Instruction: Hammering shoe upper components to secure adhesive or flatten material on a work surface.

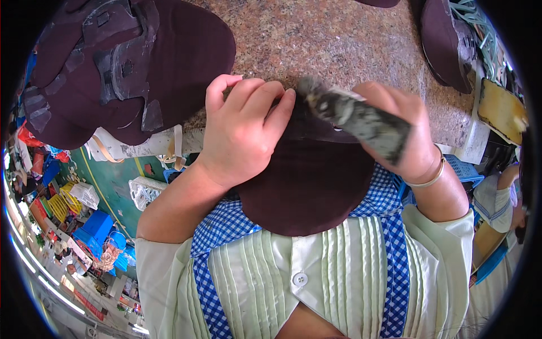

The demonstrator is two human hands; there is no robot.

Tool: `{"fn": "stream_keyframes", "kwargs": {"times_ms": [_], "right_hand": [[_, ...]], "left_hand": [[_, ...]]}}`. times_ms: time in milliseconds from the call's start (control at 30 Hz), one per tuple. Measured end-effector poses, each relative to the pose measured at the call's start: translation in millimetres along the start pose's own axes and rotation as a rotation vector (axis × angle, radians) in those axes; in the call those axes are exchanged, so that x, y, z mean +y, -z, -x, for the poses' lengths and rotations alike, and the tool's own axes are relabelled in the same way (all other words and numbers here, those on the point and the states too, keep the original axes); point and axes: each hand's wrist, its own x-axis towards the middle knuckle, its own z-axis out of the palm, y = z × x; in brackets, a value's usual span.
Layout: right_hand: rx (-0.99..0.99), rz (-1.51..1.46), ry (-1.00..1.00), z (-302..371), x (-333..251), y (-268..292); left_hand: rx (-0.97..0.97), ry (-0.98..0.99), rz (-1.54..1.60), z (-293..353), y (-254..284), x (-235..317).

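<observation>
A dark maroon, round-edged fabric panel (pixel 307 186) lies over the near edge of the stone counter and hangs down in front of me. My left hand (pixel 243 124) is closed at its upper left, the fingers curled and the thumb side pressed to the panel's edge. Gripped in my right hand (pixel 403 124) is what looks like a hammer (pixel 367 121), worn, with a grey and black blotched body. Motion blurs it, and its narrow end is close to my left fingertips. The hammer and both hands hide much of the panel's upper part.
Stacked maroon panels (pixel 192 51) with clear film pieces cover the counter's left. Another maroon panel (pixel 440 45) lies at the far right, by pale green strips (pixel 480 28) and a yellowish block (pixel 502 110). Left on the green floor stand baskets (pixel 144 192). Another person (pixel 497 198) is at right.
</observation>
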Motion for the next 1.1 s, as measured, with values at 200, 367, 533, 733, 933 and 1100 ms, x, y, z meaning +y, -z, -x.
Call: {"fn": "stream_keyframes", "kwargs": {"times_ms": [200,367,533,733,933,1100], "right_hand": [[0.012,0.046,0.033,-1,-2,1],[-0.049,0.056,0.056,-6,-6,1],[0.025,0.081,0.087,-11,-5,2],[-0.026,0.081,0.085,-18,-10,7],[-0.065,0.096,0.119,-22,-7,4],[-0.100,0.089,0.125,-32,-16,7]], "left_hand": [[0.039,0.095,0.166,5,-1,-8],[0.028,0.043,0.028,5,2,1],[0.069,0.056,0.051,7,-5,-4],[0.070,0.142,0.115,10,-2,-9],[0.098,0.089,0.025,11,-2,-7],[0.117,0.092,0.020,11,-1,-10]]}}
